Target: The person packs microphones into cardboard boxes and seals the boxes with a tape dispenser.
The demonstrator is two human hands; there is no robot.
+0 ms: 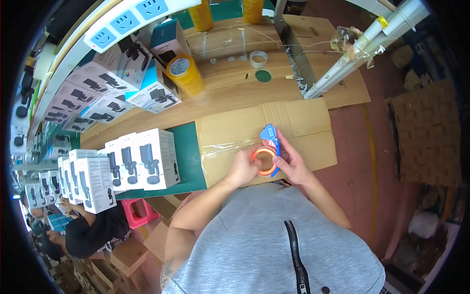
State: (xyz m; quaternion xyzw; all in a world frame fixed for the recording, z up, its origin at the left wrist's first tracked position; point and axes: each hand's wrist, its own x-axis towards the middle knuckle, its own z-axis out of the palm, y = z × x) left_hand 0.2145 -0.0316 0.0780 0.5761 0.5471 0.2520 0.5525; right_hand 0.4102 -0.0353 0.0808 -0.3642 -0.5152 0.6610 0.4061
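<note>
Tape dispenser point(269, 133) rests in the right hand point(293, 166).

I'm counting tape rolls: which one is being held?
The orange-rimmed roll, between the left hand and right hand beside the blue tool; the white roll and yellow rolls sit farther off, untouched.

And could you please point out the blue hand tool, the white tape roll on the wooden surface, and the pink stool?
Blue hand tool point(269, 133): head view, on its triangular end.
White tape roll point(258, 65): head view, on its near side.
Pink stool point(128, 214): head view, on its left side.
</note>
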